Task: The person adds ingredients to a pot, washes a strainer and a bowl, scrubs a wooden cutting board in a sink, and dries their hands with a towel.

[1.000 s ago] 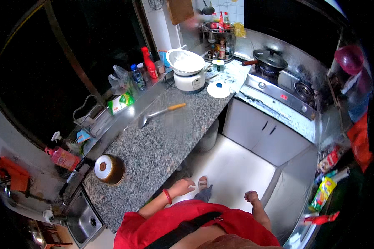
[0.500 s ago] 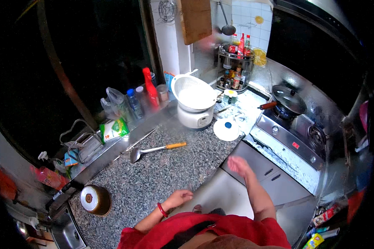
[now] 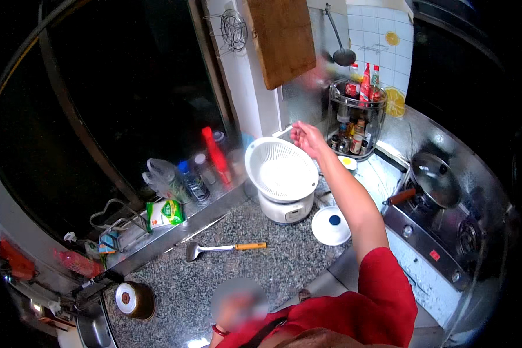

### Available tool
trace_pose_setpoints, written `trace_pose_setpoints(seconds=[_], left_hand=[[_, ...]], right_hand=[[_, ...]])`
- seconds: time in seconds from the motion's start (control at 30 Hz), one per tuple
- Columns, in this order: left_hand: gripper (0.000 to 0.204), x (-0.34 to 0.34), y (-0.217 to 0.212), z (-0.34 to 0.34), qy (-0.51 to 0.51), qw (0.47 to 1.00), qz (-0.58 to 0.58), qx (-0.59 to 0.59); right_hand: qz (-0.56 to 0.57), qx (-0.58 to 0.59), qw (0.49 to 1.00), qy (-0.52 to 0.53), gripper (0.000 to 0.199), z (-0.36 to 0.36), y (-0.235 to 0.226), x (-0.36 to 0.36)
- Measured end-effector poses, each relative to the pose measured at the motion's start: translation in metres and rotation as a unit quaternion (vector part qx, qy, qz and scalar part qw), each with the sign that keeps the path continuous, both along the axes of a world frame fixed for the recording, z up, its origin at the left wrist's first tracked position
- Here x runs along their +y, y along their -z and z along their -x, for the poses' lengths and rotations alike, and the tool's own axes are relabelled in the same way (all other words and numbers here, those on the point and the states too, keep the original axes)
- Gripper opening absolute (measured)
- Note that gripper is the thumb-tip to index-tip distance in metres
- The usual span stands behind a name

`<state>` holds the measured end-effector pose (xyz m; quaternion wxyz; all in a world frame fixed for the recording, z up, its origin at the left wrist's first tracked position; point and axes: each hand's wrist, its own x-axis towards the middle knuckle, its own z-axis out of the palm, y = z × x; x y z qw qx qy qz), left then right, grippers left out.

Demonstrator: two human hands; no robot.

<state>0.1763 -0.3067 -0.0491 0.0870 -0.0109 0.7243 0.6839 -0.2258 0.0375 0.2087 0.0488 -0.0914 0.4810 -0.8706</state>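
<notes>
- Your right hand (image 3: 307,138) is raised at about 12 o'clock, fingers loosely curled and half open; it seems to pinch something thin and pale, but you cannot tell what.
- Your left hand (image 3: 236,307) is low at 6 o'clock over the worktop (image 3: 272,272); it is blurred, so you cannot tell how open it is or whether it holds anything.
- The white colander (image 3: 281,169) sits just below and left of your right hand, resting on top of the white rice cooker (image 3: 285,210).
- A round white lid (image 3: 330,226) with a blue knob lies on the worktop at 4 o'clock from the cooker, just beside it.
- A metal spatula (image 3: 223,249) with an orange handle lies on the worktop at 7 o'clock from the cooker.
- A corner rack of bottles (image 3: 356,119) stands at 2 o'clock from your right hand, near it.
- A wooden cutting board (image 3: 281,37) hangs on the wall at 11 o'clock.
- A pan (image 3: 435,180) sits on the stove (image 3: 441,243) at 3 o'clock.
</notes>
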Motion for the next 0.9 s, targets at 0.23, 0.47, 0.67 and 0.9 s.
trace_pose_setpoints(seconds=[0.23,0.47,0.67,0.9], left_hand=[[0.02,0.06,-0.069,0.025,-0.08,0.983,-0.109,-0.123],[0.022,0.064,-0.028,0.02,-0.124,0.971,-0.113,-0.17],[0.025,0.075,-0.038,0.026,-0.135,0.963,-0.159,-0.17],[0.022,0.077,-0.025,0.031,-0.11,0.978,-0.067,-0.162]], right_hand=[[0.088,-0.009,0.995,0.041,0.035,0.098,-0.049,-0.002],[0.174,-0.045,0.982,0.054,0.068,0.147,-0.08,-0.004],[0.165,0.01,0.986,-0.019,0.066,0.164,-0.081,-0.004],[0.148,-0.033,0.988,0.016,0.066,0.147,-0.095,-0.014]])
